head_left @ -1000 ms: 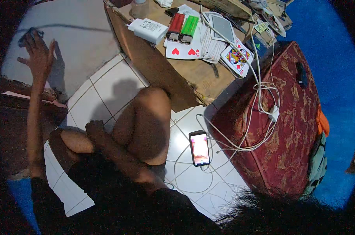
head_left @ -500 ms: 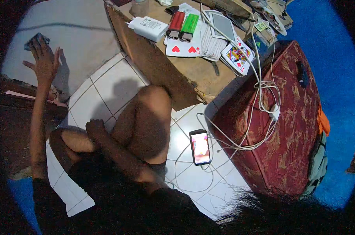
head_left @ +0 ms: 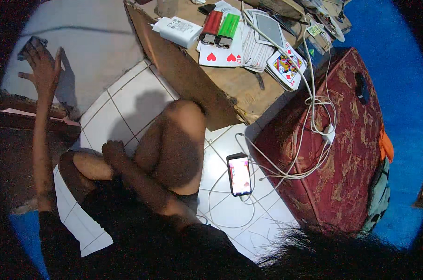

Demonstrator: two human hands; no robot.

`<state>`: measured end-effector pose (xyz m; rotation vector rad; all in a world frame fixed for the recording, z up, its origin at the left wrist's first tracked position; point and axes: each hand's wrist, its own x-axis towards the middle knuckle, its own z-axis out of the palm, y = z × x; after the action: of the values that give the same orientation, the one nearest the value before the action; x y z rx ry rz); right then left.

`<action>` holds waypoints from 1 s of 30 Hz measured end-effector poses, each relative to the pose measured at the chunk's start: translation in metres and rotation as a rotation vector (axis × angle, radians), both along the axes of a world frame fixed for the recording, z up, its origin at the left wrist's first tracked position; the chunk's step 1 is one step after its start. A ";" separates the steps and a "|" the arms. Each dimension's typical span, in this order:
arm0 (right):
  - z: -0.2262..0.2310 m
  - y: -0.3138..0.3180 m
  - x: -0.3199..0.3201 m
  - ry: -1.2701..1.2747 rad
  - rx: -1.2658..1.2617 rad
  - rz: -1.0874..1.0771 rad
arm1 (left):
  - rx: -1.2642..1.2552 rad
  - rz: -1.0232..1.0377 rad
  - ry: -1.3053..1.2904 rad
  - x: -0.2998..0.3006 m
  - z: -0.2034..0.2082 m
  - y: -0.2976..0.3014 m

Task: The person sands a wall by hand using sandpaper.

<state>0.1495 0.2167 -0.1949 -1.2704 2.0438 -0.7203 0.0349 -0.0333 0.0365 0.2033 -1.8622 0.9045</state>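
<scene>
At the upper left, my left hand [head_left: 42, 70] lies with its fingers spread against a pale grey surface [head_left: 97, 49]. Under its fingertips is a crumpled dark cloth [head_left: 23, 48], mostly covered by the hand and pressed flat, not gripped. My right arm crosses my lap, and my right hand [head_left: 112, 152] rests on my folded leg [head_left: 92, 167] with its fingers curled closed. Nothing shows in that hand.
A wooden table [head_left: 256, 100] bears playing cards [head_left: 286, 70], a red lighter [head_left: 211, 27], a green lighter [head_left: 227, 30] and a white charger [head_left: 178, 31]. A lit phone [head_left: 239, 175] and white cables [head_left: 309, 168] lie on the tiles, beside a maroon patterned cushion [head_left: 332, 182].
My left hand has slid slightly left and up along the pale surface, with the cloth under its fingers. The right hand stays where it was.
</scene>
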 end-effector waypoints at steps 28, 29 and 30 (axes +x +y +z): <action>0.002 0.008 -0.020 0.062 0.021 -0.118 | 0.065 -0.004 -0.016 -0.021 -0.007 0.009; -0.004 0.009 -0.030 0.067 0.047 -0.117 | 0.069 -0.022 -0.002 -0.033 -0.003 0.017; -0.009 0.010 -0.040 0.070 0.073 -0.116 | 0.080 -0.054 0.010 -0.045 0.001 0.025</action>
<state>0.1095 0.2263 -0.2042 -1.1581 2.1954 -0.6550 -0.0098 -0.0079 0.0373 0.2052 -1.8870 0.7919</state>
